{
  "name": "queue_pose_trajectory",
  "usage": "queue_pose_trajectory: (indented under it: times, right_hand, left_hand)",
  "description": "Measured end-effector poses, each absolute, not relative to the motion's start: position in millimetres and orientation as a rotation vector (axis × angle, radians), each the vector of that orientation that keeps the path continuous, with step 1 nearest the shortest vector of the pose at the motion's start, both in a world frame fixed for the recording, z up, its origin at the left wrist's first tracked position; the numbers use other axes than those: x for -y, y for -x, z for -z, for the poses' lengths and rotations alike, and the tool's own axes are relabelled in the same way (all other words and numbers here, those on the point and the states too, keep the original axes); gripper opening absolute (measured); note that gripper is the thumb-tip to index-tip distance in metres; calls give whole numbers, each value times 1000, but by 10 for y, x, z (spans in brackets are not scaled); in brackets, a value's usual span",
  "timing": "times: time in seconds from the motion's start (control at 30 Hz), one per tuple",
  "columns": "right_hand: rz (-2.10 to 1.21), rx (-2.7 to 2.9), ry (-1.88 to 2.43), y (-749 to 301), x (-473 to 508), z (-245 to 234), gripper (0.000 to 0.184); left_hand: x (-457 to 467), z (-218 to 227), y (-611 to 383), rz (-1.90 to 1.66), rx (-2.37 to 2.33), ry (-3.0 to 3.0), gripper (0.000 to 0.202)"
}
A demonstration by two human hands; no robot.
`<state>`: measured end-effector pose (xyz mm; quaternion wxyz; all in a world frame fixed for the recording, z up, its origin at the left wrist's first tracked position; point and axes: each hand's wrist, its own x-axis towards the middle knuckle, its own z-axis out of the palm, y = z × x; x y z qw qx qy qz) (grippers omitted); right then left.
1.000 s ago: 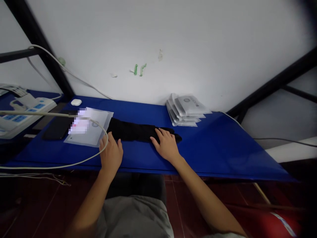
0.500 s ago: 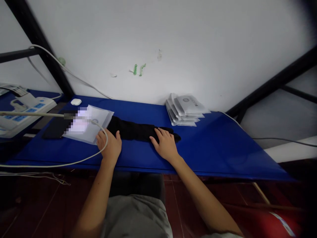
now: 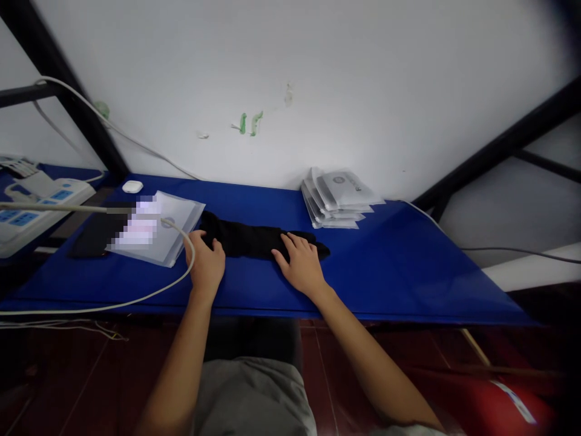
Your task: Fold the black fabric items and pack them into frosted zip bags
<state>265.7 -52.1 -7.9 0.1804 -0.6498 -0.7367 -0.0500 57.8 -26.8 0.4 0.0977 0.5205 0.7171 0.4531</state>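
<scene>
A long strip of folded black cloth (image 3: pixel 252 240) lies across the blue tabletop in front of me. At its left end is my left hand (image 3: pixel 206 263), thumb and fingers curled about the cloth; the fingertips are partly hidden. My right hand (image 3: pixel 302 263) rests on the right part of the cloth, palm down with fingers spread. Close beside the left hand lies a frosted plastic zip bag (image 3: pixel 179 215) with a round dark logo. A white cable (image 3: pixel 193 248) loops in front of that hand.
Several packed frosted bags (image 3: pixel 345 191) are stacked at the back right by the wall. A white earbud case (image 3: pixel 132 186) and a black flat object (image 3: pixel 93 236) lie at the left. Beyond them is a power strip (image 3: pixel 49 203). Black metal frame bars (image 3: pixel 512 142) slope on both sides.
My left hand has shifted slightly right, off the bag's edge and onto the cloth's left end, which looks more bunched. My right hand stays on the cloth. The view has shifted a little.
</scene>
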Motion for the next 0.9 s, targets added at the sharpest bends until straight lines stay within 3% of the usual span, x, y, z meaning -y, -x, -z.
queue_pose_trajectory:
  times: [0.3, 0.57, 0.77, 0.9]
  right_hand:
    - [130, 2079, 1829, -2658, 528, 70, 49]
    - [77, 2089, 1813, -2683, 537, 42, 49]
    - [68, 2084, 1817, -2688, 536, 37, 48]
    - [74, 2091, 1807, -2685, 532, 53, 49]
  left_hand:
    - [264, -209, -834, -1527, -1966, -1755, 29]
    - [438, -228, -973, -1419, -1185, -2245, 37]
    - [343, -157, -888, -1229, -1642, -2129, 33]
    - [311, -106, -911, -1038, -1548, -2274, 39]
